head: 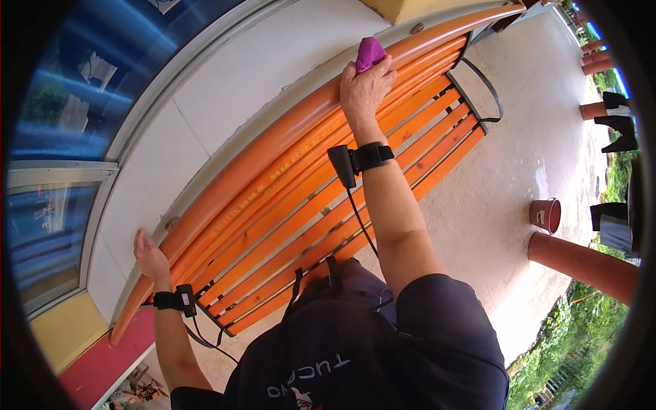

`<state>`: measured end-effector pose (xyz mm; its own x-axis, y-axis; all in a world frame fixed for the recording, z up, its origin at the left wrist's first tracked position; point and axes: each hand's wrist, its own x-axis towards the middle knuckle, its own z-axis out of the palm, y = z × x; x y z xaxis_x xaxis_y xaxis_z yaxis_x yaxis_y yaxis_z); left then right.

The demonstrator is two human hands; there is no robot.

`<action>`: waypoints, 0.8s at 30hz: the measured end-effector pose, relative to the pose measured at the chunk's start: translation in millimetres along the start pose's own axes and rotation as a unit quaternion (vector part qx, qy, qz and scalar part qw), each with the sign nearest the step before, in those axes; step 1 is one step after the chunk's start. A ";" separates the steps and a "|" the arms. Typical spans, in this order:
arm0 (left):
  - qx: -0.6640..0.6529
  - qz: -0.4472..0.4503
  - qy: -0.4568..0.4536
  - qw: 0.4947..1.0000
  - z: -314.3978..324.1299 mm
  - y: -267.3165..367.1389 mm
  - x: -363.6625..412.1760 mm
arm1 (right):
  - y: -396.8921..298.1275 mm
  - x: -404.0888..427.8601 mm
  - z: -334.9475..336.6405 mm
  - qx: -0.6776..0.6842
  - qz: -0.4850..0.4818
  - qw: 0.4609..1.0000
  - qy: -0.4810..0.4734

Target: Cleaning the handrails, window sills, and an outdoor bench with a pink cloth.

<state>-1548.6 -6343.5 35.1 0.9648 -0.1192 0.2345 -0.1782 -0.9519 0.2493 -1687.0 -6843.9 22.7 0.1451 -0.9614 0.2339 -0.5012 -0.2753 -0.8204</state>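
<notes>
My right hand (366, 87) is gripping a purple cloth (370, 54), which bulges out past the fingers above an orange-brown handrail (307, 117). My left hand (151, 253) is raised at the lower end of the same rail, beside the white wall; its fingers are slightly bent and nothing shows in them. Whether its palm rests on the rail I cannot tell. Each wrist wears a black strap with a small cabled device. Beneath the arms stretches an orange slatted wooden bench (287, 220), with yellow writing on its backrest.
Behind the rail rise a white tiled wall (169, 138) and a metal-framed window (115, 166). A curved black armrest (494, 95) sticks out from the bench's far end. On the concrete floor (461, 215) to the right, a dark red bucket (544, 215) stands near a red-brown pillar (579, 261).
</notes>
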 end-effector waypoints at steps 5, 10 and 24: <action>-0.016 0.001 0.007 1.000 2.0 5.1 3.3 | 69.4 149.6 -16.5 0.043 0.142 0.989 0.026; 0.008 0.002 0.012 1.000 -0.1 -5.7 -0.7 | 77.1 147.5 -8.7 0.217 0.202 0.952 -0.081; 0.005 -0.016 -0.008 1.000 -1.5 -4.2 1.5 | 18.7 25.5 -11.6 -0.108 -0.111 0.988 0.013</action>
<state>-1546.8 -6339.3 35.8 0.9729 -0.0934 0.2113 -0.1456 -0.9581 0.2466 -1702.6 -6873.6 19.4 0.2517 -0.8760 0.4114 -0.6298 -0.4711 -0.6176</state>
